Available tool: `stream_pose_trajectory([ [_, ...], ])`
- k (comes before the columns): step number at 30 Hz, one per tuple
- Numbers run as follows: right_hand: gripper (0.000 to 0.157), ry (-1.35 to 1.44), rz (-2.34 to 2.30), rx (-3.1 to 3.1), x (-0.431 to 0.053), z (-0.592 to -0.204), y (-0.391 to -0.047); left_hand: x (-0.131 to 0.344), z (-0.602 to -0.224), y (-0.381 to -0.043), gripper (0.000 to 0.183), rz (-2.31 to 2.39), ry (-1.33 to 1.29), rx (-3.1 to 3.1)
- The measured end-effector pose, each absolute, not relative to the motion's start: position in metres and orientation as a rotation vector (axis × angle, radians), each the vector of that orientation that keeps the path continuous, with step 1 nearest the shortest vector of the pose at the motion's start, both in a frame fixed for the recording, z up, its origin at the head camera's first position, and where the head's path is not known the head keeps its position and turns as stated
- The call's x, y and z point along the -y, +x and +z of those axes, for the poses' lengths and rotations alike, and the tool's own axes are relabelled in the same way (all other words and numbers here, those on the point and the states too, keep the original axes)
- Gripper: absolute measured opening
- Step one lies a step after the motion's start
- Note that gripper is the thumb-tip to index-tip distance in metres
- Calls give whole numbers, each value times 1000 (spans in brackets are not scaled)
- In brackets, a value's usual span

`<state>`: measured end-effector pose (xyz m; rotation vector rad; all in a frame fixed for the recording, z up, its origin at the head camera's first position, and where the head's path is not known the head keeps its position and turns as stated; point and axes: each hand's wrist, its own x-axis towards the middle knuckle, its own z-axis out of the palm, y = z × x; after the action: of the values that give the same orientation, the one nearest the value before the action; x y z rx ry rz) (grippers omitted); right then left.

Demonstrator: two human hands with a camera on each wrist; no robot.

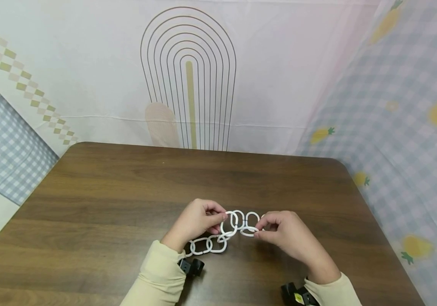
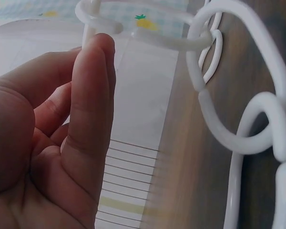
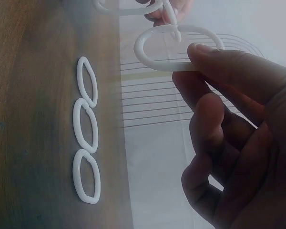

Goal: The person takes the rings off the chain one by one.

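Behind the worktop (image 1: 88, 204) we see a pale printed curtain (image 1: 272, 76) carrying an arch of thin lines. The worktop itself has a dark wood grain.

Over the middle of the worktop we find the left hand (image 1: 197, 219) and the right hand (image 1: 287, 233) facing each other. Each pinches one link between thumb and fingers, lifted off the worktop; we judge this leaves most of each rim exposed and lets the two be angled against each other.

The largest piece is a white plastic chain (image 2: 264, 98), which runs from the left hand's link down towards the worktop and past the left wrist. We cannot tell whether its far end rests there; its weight presumably explains the firm hold at the top.

On the worktop, beyond the fingers, lies a row of three white links (image 3: 77, 125), end to end, perhaps kept within easy reach. Whether they are hooked together or merely touching, we cannot say.

Smallest are the pinched pieces above the worktop: the left fingers grasp a gapped oval link (image 2: 162, 40), the right fingers a white oval link (image 3: 164, 66). They seem to meet, but we cannot confirm that they interlock.
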<state>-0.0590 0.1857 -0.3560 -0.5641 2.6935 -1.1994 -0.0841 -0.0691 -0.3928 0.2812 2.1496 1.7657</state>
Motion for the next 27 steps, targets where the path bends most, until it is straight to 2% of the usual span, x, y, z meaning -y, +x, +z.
stream_pose_trajectory([
  [8, 16, -552, -1221, -2699, -186, -357, -59, 70, -393, -86, 14, 1770, 218, -2180],
  [27, 6, -351, -1212, -2733, -188, -354, -63, 76, -393, -88, 15, 1794, 200, -2201],
])
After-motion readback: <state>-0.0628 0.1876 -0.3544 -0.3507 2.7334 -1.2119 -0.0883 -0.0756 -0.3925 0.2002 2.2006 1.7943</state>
